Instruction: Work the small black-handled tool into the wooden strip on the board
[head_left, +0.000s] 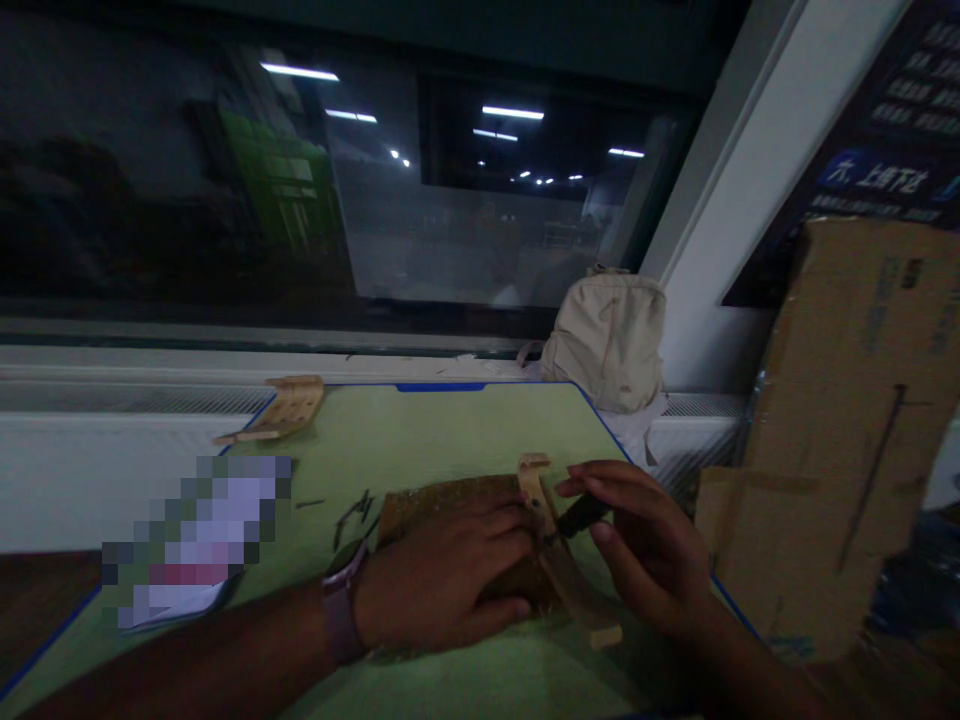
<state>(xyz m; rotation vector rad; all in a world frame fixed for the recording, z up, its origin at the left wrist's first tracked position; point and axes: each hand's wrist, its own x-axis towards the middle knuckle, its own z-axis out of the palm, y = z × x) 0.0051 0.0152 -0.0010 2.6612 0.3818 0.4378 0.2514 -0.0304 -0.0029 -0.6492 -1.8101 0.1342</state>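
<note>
My left hand (450,570) lies palm down with its fingers stretched over a brown, plastic-covered piece (420,497). Its fingertips reach the near side of a curved wooden strip (566,580) that has dark holes. My right hand (652,550) is on the other side of the strip. Thumb and fingers close around a short, dark-handled screwdriver (583,513), whose tip points down at the wood; the exact contact is too dark to tell. Several dark screws (352,518) lie left of my left hand, with one more screw (309,503) apart from them.
A curved slatted wooden piece (289,410) sits at the table's far left corner. A blurred-out flat item (202,550) lies at left. A beige backpack (607,335) rests behind the green, blue-edged table (450,425). Large cardboard (840,450) stands at right.
</note>
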